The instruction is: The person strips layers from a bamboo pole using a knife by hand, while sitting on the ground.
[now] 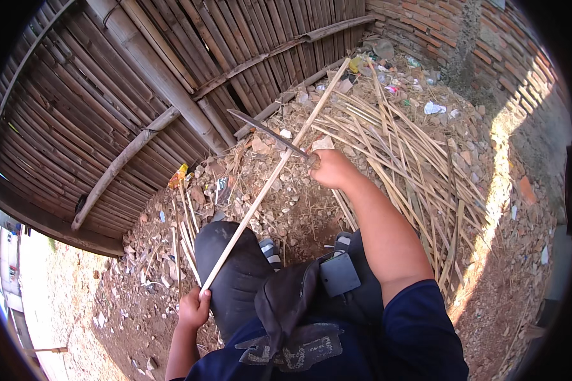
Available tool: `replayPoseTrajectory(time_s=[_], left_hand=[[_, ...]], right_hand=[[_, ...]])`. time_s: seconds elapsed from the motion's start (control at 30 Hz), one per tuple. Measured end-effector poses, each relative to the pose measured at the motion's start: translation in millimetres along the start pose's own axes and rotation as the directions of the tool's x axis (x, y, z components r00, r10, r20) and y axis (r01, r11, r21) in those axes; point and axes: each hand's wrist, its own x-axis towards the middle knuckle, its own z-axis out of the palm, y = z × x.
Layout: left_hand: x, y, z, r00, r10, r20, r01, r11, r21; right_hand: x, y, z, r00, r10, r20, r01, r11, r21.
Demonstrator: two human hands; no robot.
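Smooth pale bamboo strip, flat dark blade

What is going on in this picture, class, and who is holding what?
A seated person works a long bamboo strip with a knife. The left hand grips the strip's near end by the knee, and the strip runs up and away toward a bamboo fence. The right hand holds the knife's handle, with the blade lying across the strip. A heap of bamboo strips lies on the rubble-strewn ground to the right, below a brick wall.
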Motion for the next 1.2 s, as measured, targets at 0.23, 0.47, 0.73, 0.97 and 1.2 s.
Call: replayPoseTrajectory(time_s=[0.23, 0.47, 0.73, 0.97, 1.2], left_hand=[[0.8, -6.1, 6.4, 1.0, -0.001, -0.008, 0.001, 0.997, -0.075], [0.8, 0.0, 2.1, 1.0, 0.023, -0.007, -0.023, 1.0, -0.007], [-1.0, -5.1, 6.4, 1.0, 0.0, -0.015, -0.001, 0.999, -0.037], [-0.4, -6.8, 5.6, 1.0, -0.022, 0.007, 0.022, 0.998, -0.063], [1.3, -5.8, 5.8, 1.0, -0.014, -0.002, 0.014, 0.998, -0.059]], right_hand=[[-22.4, -31.5, 2.3, 0.973, -0.103, 0.207, 0.13, 0.984, -0.123], [-12.5, -17.1, 2.8, 0.965, -0.145, 0.22, 0.166, 0.983, -0.082], [-22.5, -35.4, 0.5, 0.984, -0.13, 0.121, 0.14, 0.986, -0.085], [-13.5, -24.0, 7.4, 0.968, -0.165, 0.191, 0.184, 0.979, -0.087], [-7.7, -14.1, 16.0, 0.995, -0.103, 0.009, 0.104, 0.991, -0.08]])
